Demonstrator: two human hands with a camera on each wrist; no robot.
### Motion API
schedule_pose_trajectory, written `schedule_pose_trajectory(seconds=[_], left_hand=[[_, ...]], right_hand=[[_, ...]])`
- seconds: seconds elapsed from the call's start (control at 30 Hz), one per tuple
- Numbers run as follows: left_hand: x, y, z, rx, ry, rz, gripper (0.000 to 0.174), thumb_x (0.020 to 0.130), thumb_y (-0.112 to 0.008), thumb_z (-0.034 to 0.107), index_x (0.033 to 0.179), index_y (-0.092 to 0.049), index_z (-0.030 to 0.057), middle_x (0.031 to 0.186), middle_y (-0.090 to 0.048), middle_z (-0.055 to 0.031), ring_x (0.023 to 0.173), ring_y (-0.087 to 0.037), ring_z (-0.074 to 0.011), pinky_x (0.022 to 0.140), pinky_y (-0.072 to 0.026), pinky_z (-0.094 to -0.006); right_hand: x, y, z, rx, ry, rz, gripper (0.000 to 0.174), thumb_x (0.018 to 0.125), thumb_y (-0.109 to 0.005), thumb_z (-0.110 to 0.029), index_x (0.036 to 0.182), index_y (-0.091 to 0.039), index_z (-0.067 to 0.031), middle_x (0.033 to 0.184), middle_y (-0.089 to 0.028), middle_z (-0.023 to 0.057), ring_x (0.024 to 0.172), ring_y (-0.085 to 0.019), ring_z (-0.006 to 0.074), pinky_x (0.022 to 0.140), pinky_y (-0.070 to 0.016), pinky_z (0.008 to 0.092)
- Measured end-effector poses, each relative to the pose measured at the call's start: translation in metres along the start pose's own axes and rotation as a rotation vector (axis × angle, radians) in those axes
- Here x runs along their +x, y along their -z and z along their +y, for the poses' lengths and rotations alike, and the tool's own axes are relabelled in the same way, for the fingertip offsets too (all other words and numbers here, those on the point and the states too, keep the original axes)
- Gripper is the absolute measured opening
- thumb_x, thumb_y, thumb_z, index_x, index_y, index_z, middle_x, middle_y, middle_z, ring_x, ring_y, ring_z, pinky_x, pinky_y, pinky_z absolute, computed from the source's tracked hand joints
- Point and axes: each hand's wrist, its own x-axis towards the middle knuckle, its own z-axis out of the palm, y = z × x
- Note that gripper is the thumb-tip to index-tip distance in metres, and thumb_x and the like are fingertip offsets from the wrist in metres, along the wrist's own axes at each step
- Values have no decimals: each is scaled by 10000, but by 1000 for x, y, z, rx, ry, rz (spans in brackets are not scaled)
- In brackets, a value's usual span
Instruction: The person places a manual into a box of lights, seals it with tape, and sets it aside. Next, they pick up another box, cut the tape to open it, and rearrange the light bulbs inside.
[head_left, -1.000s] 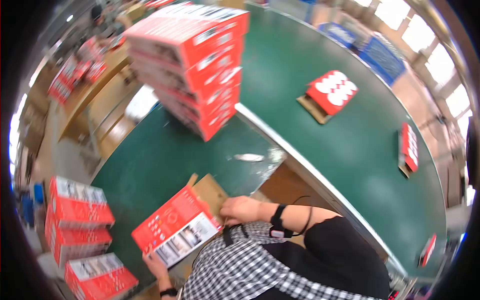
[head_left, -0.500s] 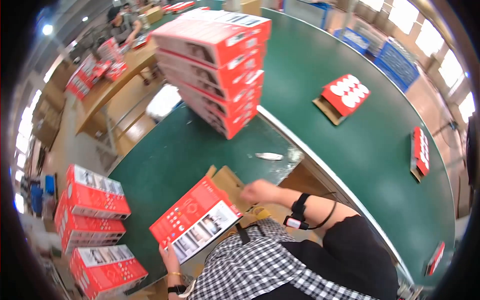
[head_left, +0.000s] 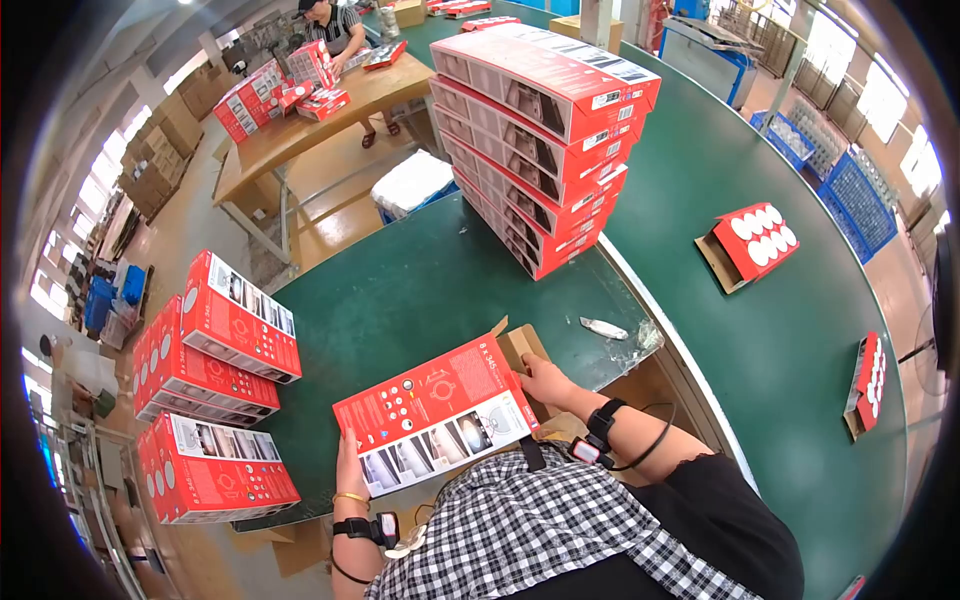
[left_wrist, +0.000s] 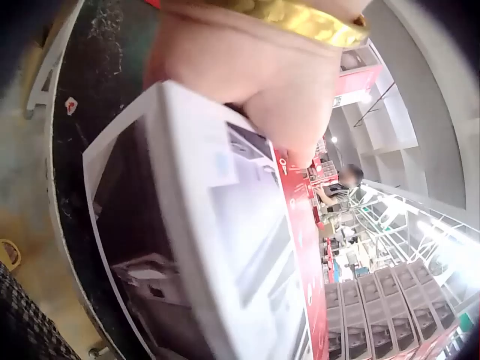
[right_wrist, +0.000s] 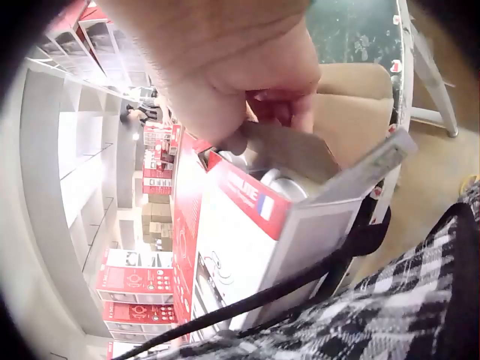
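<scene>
A red and white printed carton [head_left: 440, 410] lies in front of the body at the table's near edge, its right end standing open with brown cardboard flaps. My left hand [head_left: 350, 468] holds the left end, thumb over the printed top; the box corner fills much of the left wrist view below the hand [left_wrist: 277, 97]. At the open end, my right hand [head_left: 548, 383] pinches a small brown flap [right_wrist: 289, 146] between thumb and fingers. Round white items [right_wrist: 285, 185] show inside the opening. A wide brown flap [right_wrist: 356, 105] stands out behind the fingers.
A tall stack of similar cartons [head_left: 540, 110] stands at the table's back. Several more cartons [head_left: 235, 315] sit at the left. A small white knife-like tool [head_left: 604, 328] lies near the right edge. Open cartons [head_left: 755, 243] rest on the green belt [head_left: 690, 190]. A person [head_left: 335, 35] works beyond.
The head view has swung left, so everything sits further right. My right hand, raised beside the flaps half a second ago, is now at the open end on a flap. The left hand keeps its hold.
</scene>
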Motion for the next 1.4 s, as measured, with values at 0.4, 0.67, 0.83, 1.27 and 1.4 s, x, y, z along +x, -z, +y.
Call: schedule_pose_trajectory(seconds=[0.4, 0.67, 0.83, 1.27, 1.4], left_hand=[[31, 94, 18, 191, 49, 78, 588, 1015, -547, 490, 1271, -612, -36, 1214, -674, -103, 1064, -643, -170, 929, -494, -319], [26, 160, 73, 380, -107, 187, 677, 1007, -521, 545, 1318, -583, -53, 1251, -639, -109, 1156, -560, -190, 1011, -412, -331], [-4, 155, 104, 418, -356, 242, 592, 1026, -542, 417, 1389, -495, -48, 1341, -578, -112, 1181, -561, -199, 1038, -413, -342], [-12, 102, 54, 1016, -633, 174, 252, 919, -565, 0, 1126, -670, 98, 1505, -428, -240, 1411, -384, -421, 1174, -303, -436], [-1, 22, 20, 1481, -457, 128, 488, 927, -647, 329, 1399, -567, 231, 1541, -415, -172, 1442, -334, -399, 1166, -245, -545]], right_hand=[[-23, 94, 75, 223, -152, 128, 343, 941, -589, -195, 1206, -624, 20, 1048, -698, 182, 976, -662, 263, 878, -519, 387], [-54, 138, 135, 282, -180, 212, 374, 953, -595, -177, 1276, -591, 11, 1105, -687, 143, 1010, -634, 219, 891, -503, 353], [-65, 145, 160, 452, -225, 241, 395, 991, -561, -161, 1349, -545, 5, 1199, -661, 112, 1081, -612, 200, 944, -484, 336], [-85, 161, 177, 528, -306, 251, 395, 996, -562, -194, 1346, -548, -13, 1254, -647, 107, 1110, -619, 210, 973, -480, 341], [-92, 153, 148, 830, -493, 219, 338, 1027, -538, -280, 1245, -598, -28, 1141, -666, 64, 1009, -629, 160, 875, -510, 310]])
